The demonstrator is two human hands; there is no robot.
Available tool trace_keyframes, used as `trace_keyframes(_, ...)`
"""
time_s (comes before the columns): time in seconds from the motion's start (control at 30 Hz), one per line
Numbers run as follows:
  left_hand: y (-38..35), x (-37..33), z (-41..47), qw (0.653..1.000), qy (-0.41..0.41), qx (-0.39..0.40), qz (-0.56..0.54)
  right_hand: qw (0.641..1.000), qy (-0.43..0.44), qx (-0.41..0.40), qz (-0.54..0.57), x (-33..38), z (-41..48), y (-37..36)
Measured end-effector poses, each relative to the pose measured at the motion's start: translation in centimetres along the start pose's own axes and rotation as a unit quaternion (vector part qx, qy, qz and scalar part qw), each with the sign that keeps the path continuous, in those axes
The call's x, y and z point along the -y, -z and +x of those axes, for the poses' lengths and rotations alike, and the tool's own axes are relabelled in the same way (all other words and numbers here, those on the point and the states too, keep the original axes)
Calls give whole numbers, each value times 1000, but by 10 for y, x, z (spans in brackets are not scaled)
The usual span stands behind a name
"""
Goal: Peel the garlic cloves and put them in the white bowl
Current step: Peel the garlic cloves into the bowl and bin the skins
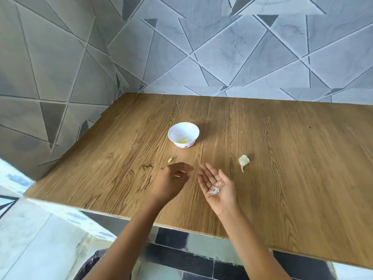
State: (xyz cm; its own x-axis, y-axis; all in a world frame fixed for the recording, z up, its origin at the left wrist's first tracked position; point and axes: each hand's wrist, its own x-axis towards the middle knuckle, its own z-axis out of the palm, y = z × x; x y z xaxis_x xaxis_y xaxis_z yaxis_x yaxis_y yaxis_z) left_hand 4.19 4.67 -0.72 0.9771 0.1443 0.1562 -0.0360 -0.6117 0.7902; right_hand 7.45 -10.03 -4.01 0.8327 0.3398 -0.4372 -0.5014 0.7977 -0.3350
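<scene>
Table (282, 158): mid-brown wood grain with darker knots. Bowl (191, 138): white, pink band at the base; peeled cloves (182, 140) inside are yellow. Garlic piece (243, 161) right of centre: off-white. Loose clove (170, 160) left of centre: pale yellow-green. Skin scraps (215, 189) lower centre: translucent white. Wall tiles (222, 47): grey-blue marbling, pale lines forming triangles, some dark grey. Floor (171, 239), bottom: navy and pale tiles.

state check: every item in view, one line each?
white bowl: upright on table, not empty
peeled garlic: in the bowl
small clove: loose on table, looks peeled, outside the bowl
garlic piece: on table, unpeeled, untouched
peel scraps: lying on right palm
right hand: flat, palm up
left hand: blurred, fingers loosely curled, nothing visible in it
</scene>
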Motion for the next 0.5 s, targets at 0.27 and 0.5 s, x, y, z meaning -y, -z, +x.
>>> trace_keyframes(0.27, 75, 65, -88, 955, 215, -205, -23, 974, -189, 110, -58, -95, 8, -51)
trace_keyframes(0.5, 133, 108, -187, 873, 332, -352, -55, 919, -348, 141, -122, -222, -15, -89)
